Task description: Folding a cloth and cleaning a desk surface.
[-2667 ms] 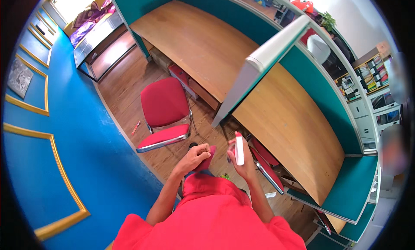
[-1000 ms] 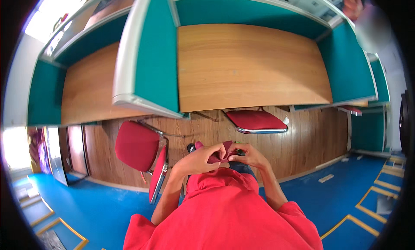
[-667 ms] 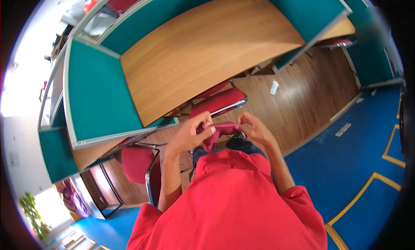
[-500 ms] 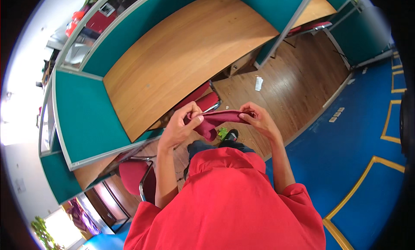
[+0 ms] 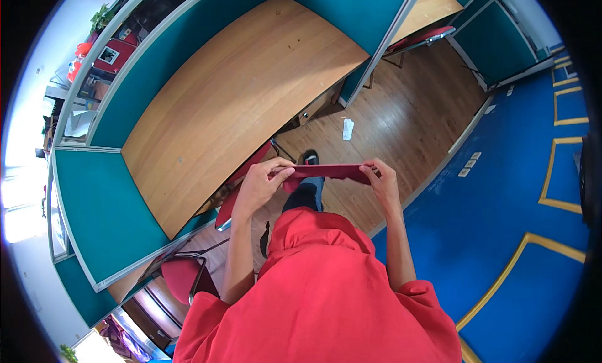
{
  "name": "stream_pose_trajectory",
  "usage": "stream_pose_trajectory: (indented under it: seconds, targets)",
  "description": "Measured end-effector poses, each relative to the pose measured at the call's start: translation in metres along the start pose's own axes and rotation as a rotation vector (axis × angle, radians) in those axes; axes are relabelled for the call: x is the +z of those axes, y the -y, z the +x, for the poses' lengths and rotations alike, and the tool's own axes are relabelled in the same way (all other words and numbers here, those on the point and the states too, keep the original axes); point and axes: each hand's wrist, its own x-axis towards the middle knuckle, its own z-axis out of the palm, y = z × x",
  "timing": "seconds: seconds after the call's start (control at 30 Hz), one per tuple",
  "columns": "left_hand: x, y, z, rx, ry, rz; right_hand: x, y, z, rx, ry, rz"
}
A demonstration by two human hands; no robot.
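Note:
A maroon piece of cloth (image 5: 329, 171) is stretched in a narrow strip between my two hands, in front of my body. My left hand (image 5: 254, 186) pinches one end between thumb and fingers, where a small fold hangs below the strip. At the other end, my right hand (image 5: 384, 181) grips a corner the same way. The upper edge of the cloth runs nearly straight. What exactly the cloth is cannot be made out.
A wooden desk (image 5: 226, 106) with teal partitions (image 5: 103, 206) stands ahead to the left. A red chair (image 5: 249, 163) is at its near edge, another chair (image 5: 182, 276) further left. White paper (image 5: 348, 130) lies on the wood floor. A blue surface with yellow frames (image 5: 495, 288) is at the right.
The cloth has been drawn out straighter and wider between my hands, and less of it hangs down. My view has shifted over the floor, and one foot now shows farther forward.

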Motion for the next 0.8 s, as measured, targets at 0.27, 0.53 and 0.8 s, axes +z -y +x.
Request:
stream_pose_trajectory:
  seconds: [0.27, 0.53, 0.8]
  targets:
    - [0.007, 0.015, 0.119, -0.041, 0.019, -0.038, -0.027, -0.028, 0.109, 0.050, 0.097, -0.071]
    - [-0.005, 0.029, 0.220, -0.168, 0.084, -0.134, -0.048, 0.005, 0.247, 0.198, 0.237, -0.184]
    - [-0.065, 0.032, 0.329, -0.204, -0.074, -0.070, -0.009, 0.038, 0.434, -0.390, 0.233, -0.398]
